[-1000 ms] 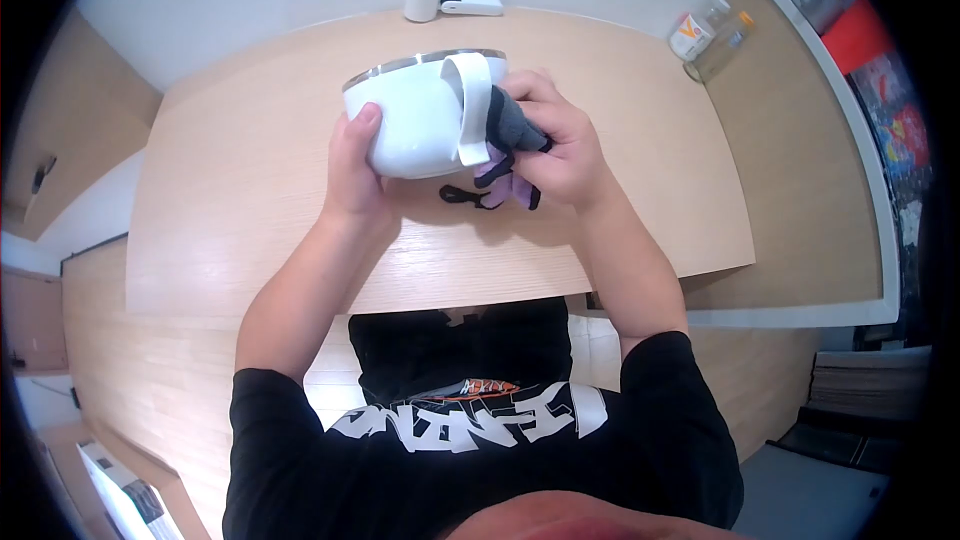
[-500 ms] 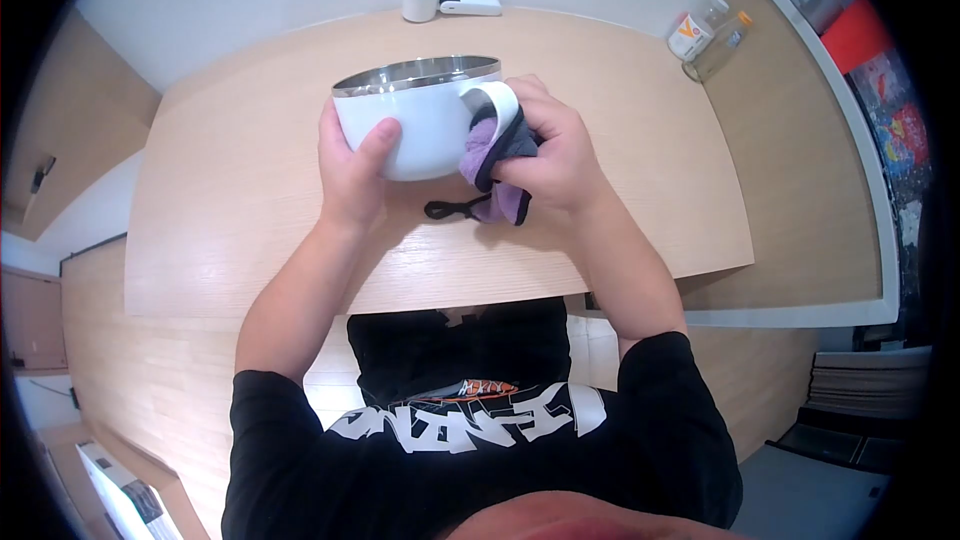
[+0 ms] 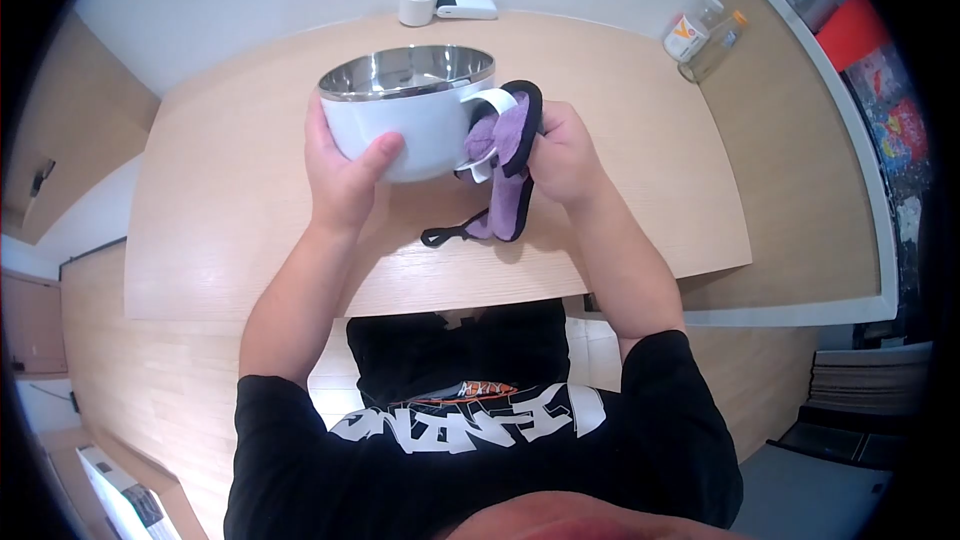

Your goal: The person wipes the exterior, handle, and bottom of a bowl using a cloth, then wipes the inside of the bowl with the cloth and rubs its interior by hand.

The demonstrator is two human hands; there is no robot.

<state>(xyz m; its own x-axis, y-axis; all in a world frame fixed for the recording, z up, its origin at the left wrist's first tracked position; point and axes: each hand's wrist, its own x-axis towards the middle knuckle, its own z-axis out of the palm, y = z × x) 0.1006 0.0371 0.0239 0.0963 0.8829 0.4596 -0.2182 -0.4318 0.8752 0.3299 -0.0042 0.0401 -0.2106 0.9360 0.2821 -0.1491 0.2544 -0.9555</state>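
Note:
A white bowl (image 3: 400,130) with a shiny metal inside and a side handle is held above the table, its opening tilted slightly away from level. My left hand (image 3: 345,170) grips its left side, the thumb across the front. At the right, a purple cloth (image 3: 512,202) with black edging is threaded through the handle (image 3: 490,100) and folded around it. My right hand (image 3: 568,155) is closed on the cloth beside the handle, some fingers hidden behind it. The cloth's lower end, with a black loop (image 3: 440,236), hangs below the bowl.
On the wooden table (image 3: 230,190), a white cylinder (image 3: 418,6) and a flat white device (image 3: 467,8) stand at the back edge. A labelled jar (image 3: 687,37) and a glass bottle (image 3: 712,52) with an orange cap are at the back right, beside a partition.
The bowl has turned more upright and moved slightly left, showing more of its inside. More purple cloth shows around the handle, and my right hand has moved a little right and down.

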